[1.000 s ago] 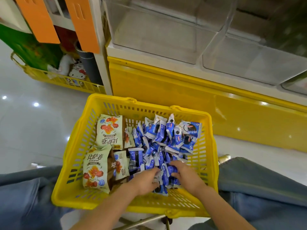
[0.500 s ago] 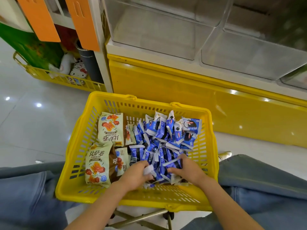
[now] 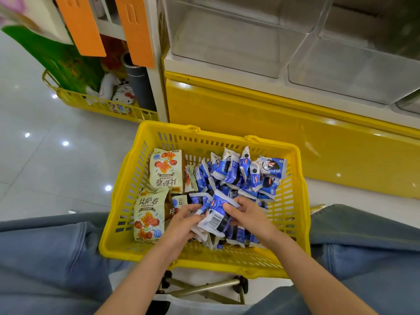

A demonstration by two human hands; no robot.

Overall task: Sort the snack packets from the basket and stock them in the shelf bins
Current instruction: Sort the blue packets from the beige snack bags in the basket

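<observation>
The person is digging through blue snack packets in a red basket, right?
Not quite. The basket is yellow, not red. The head view shows it, and the person is indeed digging through the blue snack packets inside it.

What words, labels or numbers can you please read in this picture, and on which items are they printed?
"比萨卷", "BISAJUAN": nearer cream snack packet in the yellow plastic basket.
"比萨卷", "BISAJUAN", upside down: farther cream snack packet.
Barcode digits, logo: blue-and-white plastic packet in the left hand and right hand; too small to read.
Orange hanging cards: no text.
</observation>
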